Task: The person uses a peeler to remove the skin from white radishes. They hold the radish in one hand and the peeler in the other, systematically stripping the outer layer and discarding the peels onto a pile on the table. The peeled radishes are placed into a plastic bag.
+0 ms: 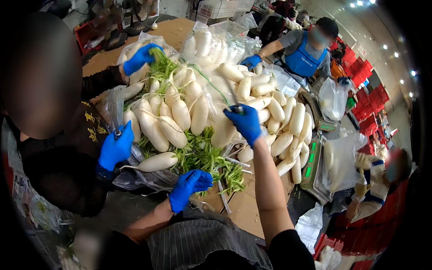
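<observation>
My right hand (244,123), in a blue glove, grips the dark handle of a knife (233,92). The knife's blade points away from me and looks blurred. Just below that hand, a white radish (223,133) lies against the heap, partly covered by it. My left hand (190,189), gloved too, is held half-curled with nothing visible in it, over cut green radish stems (202,152). A single radish (158,162) with a long root lies to its left. More radishes (182,113) with thin roots are piled beyond the stems.
A co-worker's gloved hand (116,145) at left holds a dark-handled tool; their other hand (143,59) grasps greens. Trimmed radishes (281,143) are heaped at right, beside a weighing scale (310,165). Bagged radishes (209,44) stand at the back. Another worker (303,50) reaches in.
</observation>
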`<act>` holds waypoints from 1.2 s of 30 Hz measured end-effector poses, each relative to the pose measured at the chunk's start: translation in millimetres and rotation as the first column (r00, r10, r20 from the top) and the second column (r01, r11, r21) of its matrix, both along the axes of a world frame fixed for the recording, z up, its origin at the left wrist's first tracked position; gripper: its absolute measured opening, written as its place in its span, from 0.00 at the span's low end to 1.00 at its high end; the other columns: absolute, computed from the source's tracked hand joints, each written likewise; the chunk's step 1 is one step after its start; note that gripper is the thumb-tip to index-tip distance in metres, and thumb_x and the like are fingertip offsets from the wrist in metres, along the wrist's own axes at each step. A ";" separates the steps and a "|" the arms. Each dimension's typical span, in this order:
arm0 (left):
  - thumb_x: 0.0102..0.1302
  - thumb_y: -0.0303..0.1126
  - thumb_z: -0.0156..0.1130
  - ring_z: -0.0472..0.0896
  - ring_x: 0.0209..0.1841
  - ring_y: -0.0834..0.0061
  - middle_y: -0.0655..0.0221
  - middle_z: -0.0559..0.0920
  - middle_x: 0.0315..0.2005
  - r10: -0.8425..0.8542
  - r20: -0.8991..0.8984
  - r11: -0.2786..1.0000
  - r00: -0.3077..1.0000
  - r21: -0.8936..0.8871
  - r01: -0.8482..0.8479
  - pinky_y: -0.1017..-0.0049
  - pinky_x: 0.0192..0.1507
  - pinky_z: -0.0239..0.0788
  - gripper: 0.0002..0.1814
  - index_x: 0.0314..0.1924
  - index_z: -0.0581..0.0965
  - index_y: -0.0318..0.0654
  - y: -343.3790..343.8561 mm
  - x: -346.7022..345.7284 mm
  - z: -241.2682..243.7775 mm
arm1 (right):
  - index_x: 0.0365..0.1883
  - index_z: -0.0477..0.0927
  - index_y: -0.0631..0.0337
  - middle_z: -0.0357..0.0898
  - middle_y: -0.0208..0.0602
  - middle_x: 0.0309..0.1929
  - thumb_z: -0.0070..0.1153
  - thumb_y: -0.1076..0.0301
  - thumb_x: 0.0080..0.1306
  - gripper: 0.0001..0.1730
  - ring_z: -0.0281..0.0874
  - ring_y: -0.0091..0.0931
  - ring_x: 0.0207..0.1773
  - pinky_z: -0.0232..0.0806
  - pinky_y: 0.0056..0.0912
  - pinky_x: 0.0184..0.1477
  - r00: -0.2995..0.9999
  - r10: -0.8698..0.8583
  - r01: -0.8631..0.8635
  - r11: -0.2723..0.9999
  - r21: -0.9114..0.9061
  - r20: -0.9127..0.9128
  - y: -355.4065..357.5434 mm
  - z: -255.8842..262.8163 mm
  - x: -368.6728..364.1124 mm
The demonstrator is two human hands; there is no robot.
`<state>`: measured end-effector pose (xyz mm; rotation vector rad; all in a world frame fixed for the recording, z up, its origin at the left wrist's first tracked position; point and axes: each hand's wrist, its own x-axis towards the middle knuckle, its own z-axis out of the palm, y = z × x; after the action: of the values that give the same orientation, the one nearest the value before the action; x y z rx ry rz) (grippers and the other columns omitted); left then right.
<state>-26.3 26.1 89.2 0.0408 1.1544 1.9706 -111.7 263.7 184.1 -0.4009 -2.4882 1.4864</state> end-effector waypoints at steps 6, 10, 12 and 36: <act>0.71 0.52 0.40 0.77 0.50 0.66 0.58 0.77 0.49 -0.113 0.365 0.871 0.924 0.484 -0.085 0.66 0.54 0.69 0.29 0.59 0.67 0.36 11.2 -29.3 26.6 | 0.38 0.82 0.61 0.82 0.32 0.30 0.62 0.72 0.55 0.11 0.75 0.18 0.30 0.68 0.21 0.35 0.968 0.130 -0.166 0.973 -0.159 -0.217 -58.2 52.0 110.1; 0.67 0.52 0.49 0.76 0.49 0.68 0.58 0.75 0.50 -0.258 0.271 0.871 0.927 0.481 0.101 0.69 0.52 0.70 0.32 0.61 0.64 0.34 23.5 -49.5 43.3 | 0.42 0.81 0.58 0.82 0.35 0.33 0.65 0.70 0.54 0.15 0.78 0.21 0.33 0.70 0.25 0.39 0.879 0.472 -0.456 0.874 -0.169 0.066 -100.4 15.2 164.2; 0.64 0.45 0.56 0.79 0.43 0.71 0.62 0.78 0.44 -0.171 0.255 0.953 0.952 0.288 0.094 0.73 0.45 0.72 0.28 0.57 0.67 0.34 20.1 -45.5 24.6 | 0.42 0.81 0.58 0.82 0.35 0.33 0.64 0.70 0.55 0.15 0.78 0.21 0.35 0.70 0.26 0.40 0.882 0.471 -0.455 0.860 -0.231 0.017 -99.6 2.7 171.4; 0.51 0.36 0.70 0.72 0.51 0.70 0.62 0.73 0.51 0.126 -0.636 0.961 0.762 -0.114 -0.254 0.71 0.53 0.65 0.39 0.61 0.62 0.36 -51.5 -15.1 46.1 | 0.34 0.79 0.55 0.75 0.46 0.20 0.57 0.50 0.60 0.17 0.74 0.41 0.22 0.66 0.38 0.24 0.987 0.022 -0.118 0.777 0.618 0.160 -29.2 -48.1 146.4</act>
<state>-41.4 -25.4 135.3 0.5351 1.8415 2.0730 34.7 234.5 136.0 -0.2937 -2.9397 0.5682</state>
